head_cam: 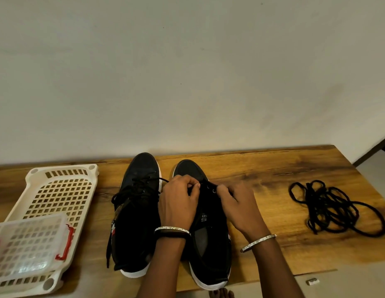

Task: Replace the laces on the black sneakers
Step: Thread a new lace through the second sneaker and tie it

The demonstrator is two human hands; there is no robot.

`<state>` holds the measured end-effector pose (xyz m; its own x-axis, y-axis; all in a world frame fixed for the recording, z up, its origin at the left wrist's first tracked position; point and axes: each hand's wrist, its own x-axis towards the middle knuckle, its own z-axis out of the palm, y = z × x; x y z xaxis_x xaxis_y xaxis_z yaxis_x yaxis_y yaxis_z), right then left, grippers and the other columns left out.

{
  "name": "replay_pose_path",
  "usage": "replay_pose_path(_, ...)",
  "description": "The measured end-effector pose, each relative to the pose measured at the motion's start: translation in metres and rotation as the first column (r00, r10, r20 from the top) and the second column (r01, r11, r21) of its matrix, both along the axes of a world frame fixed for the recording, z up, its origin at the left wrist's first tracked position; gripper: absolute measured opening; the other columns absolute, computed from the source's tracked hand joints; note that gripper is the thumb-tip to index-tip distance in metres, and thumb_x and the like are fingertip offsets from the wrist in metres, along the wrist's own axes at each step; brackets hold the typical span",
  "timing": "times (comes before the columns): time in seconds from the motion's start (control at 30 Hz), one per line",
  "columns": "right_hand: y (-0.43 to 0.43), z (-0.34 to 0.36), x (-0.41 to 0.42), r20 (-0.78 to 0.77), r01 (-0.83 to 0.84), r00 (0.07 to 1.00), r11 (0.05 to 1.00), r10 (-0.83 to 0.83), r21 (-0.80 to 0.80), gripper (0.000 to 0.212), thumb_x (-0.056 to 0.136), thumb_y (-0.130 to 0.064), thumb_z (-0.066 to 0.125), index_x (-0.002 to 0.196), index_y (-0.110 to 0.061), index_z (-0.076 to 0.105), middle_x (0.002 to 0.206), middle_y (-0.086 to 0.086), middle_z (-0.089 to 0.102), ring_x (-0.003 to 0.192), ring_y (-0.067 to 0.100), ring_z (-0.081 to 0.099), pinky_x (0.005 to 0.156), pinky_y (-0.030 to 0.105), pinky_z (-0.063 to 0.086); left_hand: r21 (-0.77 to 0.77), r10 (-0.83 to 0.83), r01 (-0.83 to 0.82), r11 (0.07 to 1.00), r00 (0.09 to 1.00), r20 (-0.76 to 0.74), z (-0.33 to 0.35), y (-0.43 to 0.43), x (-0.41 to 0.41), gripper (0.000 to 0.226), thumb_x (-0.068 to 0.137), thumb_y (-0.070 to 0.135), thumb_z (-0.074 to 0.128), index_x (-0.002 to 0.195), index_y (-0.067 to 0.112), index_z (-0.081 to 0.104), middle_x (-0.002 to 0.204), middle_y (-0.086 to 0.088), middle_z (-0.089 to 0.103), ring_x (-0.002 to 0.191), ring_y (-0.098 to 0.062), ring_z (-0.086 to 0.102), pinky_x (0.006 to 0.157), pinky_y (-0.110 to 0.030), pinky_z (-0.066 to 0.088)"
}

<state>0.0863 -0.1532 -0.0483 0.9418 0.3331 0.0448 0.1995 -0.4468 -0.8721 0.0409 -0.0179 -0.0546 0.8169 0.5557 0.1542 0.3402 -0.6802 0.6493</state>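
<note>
Left forearm and right forearm enter from the bottom edge. Each wrist carries a thin silver bangle, and the left wrist also carries a black band. Both hands work over the right black canvas sneaker with white sole, which stands on the wooden counter, toe pointing away from the person.

Left hand: fingers curled, thumb and fingertips pinching the black lace at the eyelet rows towards the toe. Right hand: fingers likewise curled, pinching the same lace from the opposite side. The fingers hide the exact eyelet.

The left black canvas sneaker stands just beside the right one, parallel and laced — its loose lace ends trail down its outer side.

Well apart to the right, a tangled pile of black laces lies flat on the counter. At the left end sits a white perforated plastic basket, and a clear plastic box with a red clasp rests on its near part. A small silver object lies on the floor past the counter's near edge — too small to identify.
</note>
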Motion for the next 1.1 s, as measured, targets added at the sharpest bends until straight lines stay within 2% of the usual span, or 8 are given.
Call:
replay_pose_path(0.07,-0.001,-0.003,0.0,-0.031,-0.037,0.999,0.999,0.038,0.035,0.036,0.087,-0.025,0.044,0.057,-0.007,0.049,0.052,-0.001,0.044,0.05,0.012,0.037,0.052,0.035,0.029,-0.007,-0.009,0.009,1.0,1.0,-0.005,-0.003,-0.001,0.001,0.009,0.093,0.031,0.065,0.095,0.027,0.072,0.097,0.01,0.065,0.088,-0.011,0.063,0.068,-0.028,0.05)
replay_pose_path(0.13,0.0,-0.007,0.002,-0.057,-0.076,0.995,0.995,0.079,0.063,0.047,0.083,-0.036,0.038,0.079,-0.002,0.07,0.071,0.01,0.065,0.066,0.024,0.059,0.062,0.042,0.046,-0.019,-0.009,0.009,1.0,1.0,0.012,-0.004,0.0,0.003,0.009,0.093,0.031,0.066,0.095,0.026,0.073,0.096,0.01,0.066,0.087,-0.01,0.063,0.068,-0.027,0.051)
replay_pose_path(0.27,-0.001,-0.009,0.004,-0.161,-0.06,0.984,0.991,0.078,0.117,0.048,0.086,-0.032,0.038,0.11,-0.019,0.078,0.104,-0.005,0.076,0.1,0.01,0.068,0.091,0.043,0.055,-0.023,-0.022,0.022,1.0,1.0,0.002,-0.004,0.0,0.005,0.009,0.094,0.032,0.065,0.094,0.027,0.072,0.095,0.011,0.065,0.087,-0.011,0.062,0.068,-0.028,0.049)
replay_pose_path(0.47,-0.003,-0.007,0.003,-0.239,-0.021,0.969,0.987,0.059,0.161,0.038,0.097,-0.009,0.045,0.114,-0.023,0.077,0.114,-0.01,0.073,0.107,0.001,0.063,0.096,0.03,0.053,0.016,-0.064,0.065,0.998,0.998,-0.018,-0.004,-0.002,0.008,0.009,0.097,0.032,0.06,0.096,0.028,0.068,0.096,0.01,0.06,0.086,-0.016,0.061,0.067,-0.031,0.048)
replay_pose_path(0.6,-0.004,-0.004,0.002,-0.337,0.021,0.939,0.967,0.069,0.255,0.034,0.103,-0.018,0.045,0.111,-0.023,0.077,0.103,-0.011,0.075,0.098,0.002,0.068,0.077,0.016,0.053,0.074,-0.076,0.079,0.994,0.996,-0.044,-0.004,-0.002,0.009,0.013,0.1,0.029,0.055,0.103,0.027,0.067,0.103,0.007,0.058,0.088,-0.018,0.061,0.067,-0.031,0.048)
replay_pose_path(0.7,0.0,-0.006,0.0,-0.38,0.085,0.923,0.929,0.064,0.361,0.031,0.105,-0.03,0.048,0.105,-0.018,0.077,0.092,-0.009,0.077,0.088,0.008,0.072,0.073,0.019,0.057,0.055,-0.068,0.068,0.996,0.998,-0.004,-0.005,-0.002,0.009,0.012,0.098,0.027,0.058,0.101,0.027,0.07,0.098,0.007,0.06,0.087,-0.017,0.061,0.068,-0.032,0.05)
replay_pose_path(0.9,0.014,-0.024,0.0,-0.286,0.155,0.957,0.911,-0.043,0.383,0.007,0.09,-0.019,0.074,0.096,-0.019,0.077,0.087,0.002,0.074,0.088,0.029,0.07,0.078,0.047,0.058,0.046,-0.058,0.058,0.997,0.998,0.002,-0.008,0.0,0.008,0.015,0.097,0.026,0.06,0.105,0.028,0.072,0.099,0.008,0.065,0.09,-0.016,0.063,0.068,-0.028,0.048)
replay_pose_path(1.1,0.018,-0.029,0.0,-0.27,0.167,0.961,0.907,-0.062,0.386,0.002,0.091,-0.017,0.073,0.089,-0.017,0.073,0.082,-0.001,0.072,0.079,0.022,0.067,0.072,0.04,0.056,0.052,-0.071,0.071,0.996,0.997,-0.005,-0.007,0.001,0.006,0.018,0.097,0.028,0.059,0.11,0.031,0.072,0.103,0.01,0.066,0.095,-0.016,0.064,0.072,-0.03,0.051)
